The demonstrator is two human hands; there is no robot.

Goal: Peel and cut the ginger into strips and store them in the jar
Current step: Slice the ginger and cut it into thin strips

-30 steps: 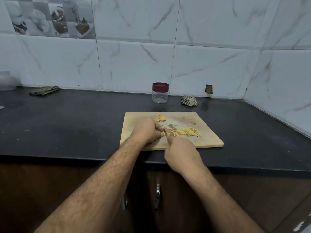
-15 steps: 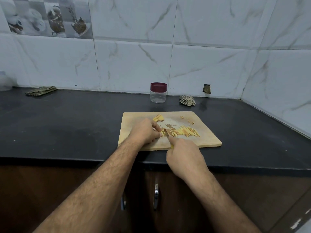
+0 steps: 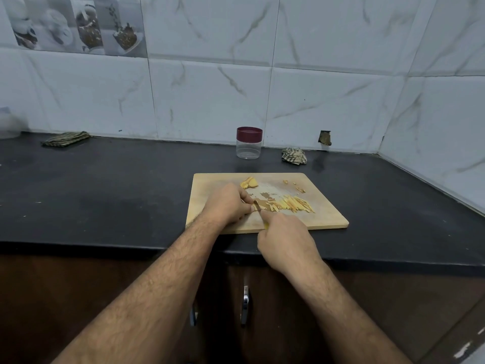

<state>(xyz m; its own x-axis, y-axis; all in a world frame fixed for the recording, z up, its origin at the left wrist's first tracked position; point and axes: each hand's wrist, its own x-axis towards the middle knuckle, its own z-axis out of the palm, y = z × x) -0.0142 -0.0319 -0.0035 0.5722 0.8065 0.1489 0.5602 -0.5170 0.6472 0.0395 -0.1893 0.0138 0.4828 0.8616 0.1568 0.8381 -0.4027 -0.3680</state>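
Cutting board [image 3: 322, 214]: pale wood, matt, scuffed at centre. Table [image 3: 105, 185]: black stone, dull sheen. Jar [image 3: 248, 149]: clear plastic, smooth maroon lid (glossy). Wall tiles [image 3: 328, 95]: white marbled, glazed. Cloth [image 3: 294, 156]: crumpled woven fabric. Cupboard handles [image 3: 245, 306]: shiny metal.

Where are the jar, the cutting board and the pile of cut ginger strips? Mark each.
jar [image 3: 248, 147]: head view, on its clear body below the maroon lid.
cutting board [image 3: 325, 216]: head view, on bare wood near its right front corner.
ginger strips [image 3: 295, 204]: head view, middle of the pile.
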